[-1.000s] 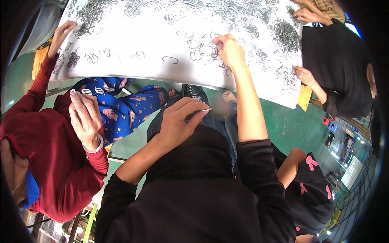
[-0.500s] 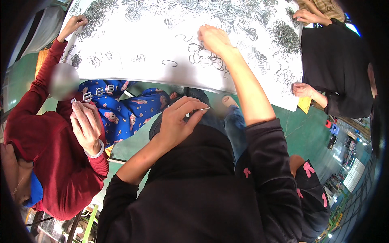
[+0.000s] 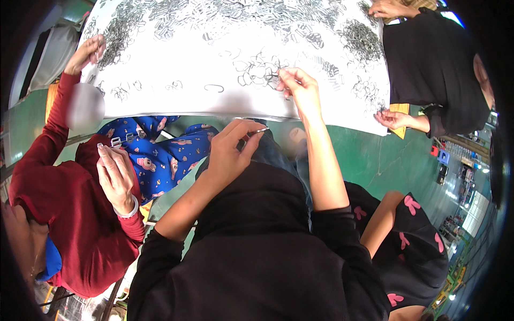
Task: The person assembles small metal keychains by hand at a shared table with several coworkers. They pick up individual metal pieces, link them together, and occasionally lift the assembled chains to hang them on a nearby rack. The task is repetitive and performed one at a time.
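My left hand (image 3: 227, 152) is closed in front of my body, below the table edge. Its thumb and forefinger pinch a small flat metal piece (image 3: 262, 130), seen edge-on. Over the table's near part, my right hand (image 3: 304, 92) has its fingers curled together beside a loose cluster of dark bent wire rings (image 3: 256, 74). Dark wire shows at its fingertips, but I cannot make out whether it is held or lies behind them. A single open wire hook (image 3: 214, 88) lies left of the cluster.
A white-covered table (image 3: 160, 102) bears heaps of small metal buckles (image 3: 230, 24) toward the back. At left, a person in a red sleeve (image 3: 51, 139) holds linked metal buckles (image 3: 127, 138). A person in black (image 3: 433, 64) works at the right end. Another sits at lower right.
My right hand has drawn back toward me from the wire cluster's far side, and its fingers have turned. My left hand keeps its pinch. The whole view has shifted slightly.
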A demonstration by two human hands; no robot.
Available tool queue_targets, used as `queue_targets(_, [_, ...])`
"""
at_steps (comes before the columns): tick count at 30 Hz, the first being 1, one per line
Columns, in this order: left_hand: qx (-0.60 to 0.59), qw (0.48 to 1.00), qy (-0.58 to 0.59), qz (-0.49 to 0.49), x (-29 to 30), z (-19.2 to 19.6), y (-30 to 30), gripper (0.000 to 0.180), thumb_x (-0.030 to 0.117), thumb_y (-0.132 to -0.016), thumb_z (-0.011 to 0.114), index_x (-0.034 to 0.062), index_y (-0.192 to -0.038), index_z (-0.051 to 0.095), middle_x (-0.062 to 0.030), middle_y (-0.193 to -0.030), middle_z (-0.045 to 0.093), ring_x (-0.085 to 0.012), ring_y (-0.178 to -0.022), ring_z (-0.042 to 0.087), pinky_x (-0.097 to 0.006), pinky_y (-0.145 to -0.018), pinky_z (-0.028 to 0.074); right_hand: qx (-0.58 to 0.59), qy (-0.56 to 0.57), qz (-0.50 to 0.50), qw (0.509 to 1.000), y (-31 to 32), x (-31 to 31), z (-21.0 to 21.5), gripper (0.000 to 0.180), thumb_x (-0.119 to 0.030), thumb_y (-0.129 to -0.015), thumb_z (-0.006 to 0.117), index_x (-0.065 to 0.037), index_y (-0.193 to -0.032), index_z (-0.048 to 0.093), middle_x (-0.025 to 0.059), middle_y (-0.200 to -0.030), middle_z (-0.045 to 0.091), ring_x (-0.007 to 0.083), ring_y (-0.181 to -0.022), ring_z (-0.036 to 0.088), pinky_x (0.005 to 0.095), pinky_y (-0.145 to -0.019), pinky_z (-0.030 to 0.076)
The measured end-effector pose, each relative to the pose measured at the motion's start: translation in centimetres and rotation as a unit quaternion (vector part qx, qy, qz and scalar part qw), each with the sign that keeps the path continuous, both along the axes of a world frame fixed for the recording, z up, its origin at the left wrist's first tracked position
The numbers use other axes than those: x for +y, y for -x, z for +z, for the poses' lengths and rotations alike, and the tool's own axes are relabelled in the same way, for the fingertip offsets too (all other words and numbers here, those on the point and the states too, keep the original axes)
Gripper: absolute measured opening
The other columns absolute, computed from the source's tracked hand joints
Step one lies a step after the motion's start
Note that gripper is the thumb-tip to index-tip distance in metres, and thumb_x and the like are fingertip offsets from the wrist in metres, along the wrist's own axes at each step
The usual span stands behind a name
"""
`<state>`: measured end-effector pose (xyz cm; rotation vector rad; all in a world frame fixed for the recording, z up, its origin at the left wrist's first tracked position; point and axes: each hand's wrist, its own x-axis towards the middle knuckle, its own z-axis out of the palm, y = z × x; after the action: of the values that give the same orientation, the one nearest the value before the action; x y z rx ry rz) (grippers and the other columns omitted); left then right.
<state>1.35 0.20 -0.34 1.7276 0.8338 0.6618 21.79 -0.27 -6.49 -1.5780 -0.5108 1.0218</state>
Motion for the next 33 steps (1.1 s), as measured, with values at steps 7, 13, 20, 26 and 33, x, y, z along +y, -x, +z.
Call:
queue_targets(7, [0.000, 1.000, 0.007, 0.002, 0.2, -0.8, -0.8, 0.011, -0.001, -0.082, 0.065, -0.0034, -0.093, 0.063, -0.0097, -0.084, 0.068, -0.0140, -0.069, 0.068, -0.024, -0.060, 0.051, 0.047, -0.064, -0.021, 0.997, 3.7, -6.7, 6.1, 0.013, -0.007, -0.087, 0.065, 0.001, -0.096, 0.066, 0.0057, -0.072, 0.064, 0.0072, -0.056, 0.056, 0.0183, -0.045, 0.040])
queue_targets(13, [0.016, 1.000, 0.022, 0.003, 0.2, -0.7, -1.5, 0.012, 0.001, -0.082, 0.067, -0.0027, -0.092, 0.062, -0.0094, -0.086, 0.068, -0.0135, -0.072, 0.068, -0.024, -0.063, 0.052, 0.061, -0.039, -0.016, 0.997, 5.5, -8.6, 7.3, 0.013, -0.009, -0.089, 0.063, 0.001, -0.097, 0.063, 0.0113, -0.076, 0.067, 0.0117, -0.060, 0.062, 0.0201, -0.047, 0.044])
queue_targets(20, [-0.032, 0.999, -0.025, -0.027, -0.4, -1.4, -2.1, 0.009, 0.002, -0.082, 0.066, 0.0009, -0.089, 0.062, -0.0111, -0.088, 0.066, -0.0198, -0.073, 0.065, -0.028, -0.062, 0.051, 0.038, -0.106, -0.072, 0.991, 7.0, -8.6, 6.2, 0.012, -0.004, -0.091, 0.059, 0.003, -0.099, 0.061, 0.0129, -0.081, 0.066, 0.0162, -0.069, 0.066, 0.0265, -0.061, 0.054])
queue_targets(26, [0.060, 0.994, -0.066, 0.067, 6.0, -6.1, -3.5, 0.013, 0.010, -0.087, 0.060, 0.0035, -0.098, 0.066, -0.0122, -0.086, 0.065, -0.0232, -0.069, 0.060, -0.030, -0.064, 0.049, -0.003, -0.182, -0.075, 0.980, 7.0, -9.3, 5.8, 0.010, -0.001, -0.091, 0.057, 0.006, -0.098, 0.059, 0.0150, -0.090, 0.064, 0.0215, -0.075, 0.067, 0.0312, -0.067, 0.056])
queue_targets(33, [0.245, 0.944, -0.140, 0.173, 17.9, -13.7, -10.1, 0.039, 0.023, -0.079, 0.071, 0.0019, -0.110, 0.060, -0.0165, -0.100, 0.061, -0.0248, -0.096, 0.059, -0.036, -0.079, 0.048, -0.011, -0.148, -0.034, 0.988, 5.5, -9.3, 6.0, 0.009, 0.002, -0.090, 0.058, 0.006, -0.097, 0.060, 0.0141, -0.087, 0.064, 0.0195, -0.076, 0.067, 0.0285, -0.067, 0.056])
